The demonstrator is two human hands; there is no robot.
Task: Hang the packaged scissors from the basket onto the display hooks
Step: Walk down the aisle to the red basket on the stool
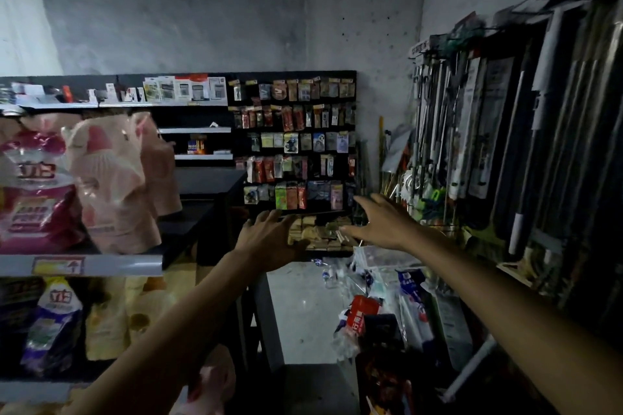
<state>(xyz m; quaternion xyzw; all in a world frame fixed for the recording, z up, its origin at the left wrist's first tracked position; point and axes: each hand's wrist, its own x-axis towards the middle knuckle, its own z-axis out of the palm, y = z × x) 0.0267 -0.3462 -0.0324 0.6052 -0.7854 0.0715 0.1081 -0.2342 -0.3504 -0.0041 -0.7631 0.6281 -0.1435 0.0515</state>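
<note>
Both my arms stretch forward into a dim shop aisle. My left hand (pixel 269 236) is spread with straight fingers and holds nothing. To its right, my right hand (pixel 381 221) is also spread and holds nothing. Beyond them stands a black hook display board (pixel 293 141) with rows of small hanging packets. I cannot make out any basket or packaged scissors in this view. A second hook display (pixel 505 131) of long packaged tools runs along the right wall.
Shelves on the left carry detergent bags (pixel 37 192) and pink packs (pixel 118 178). Loose packaged goods lie in a pile (pixel 381 307) on the floor at lower right. A strip of bare floor (pixel 296 307) runs between the shelf and the pile.
</note>
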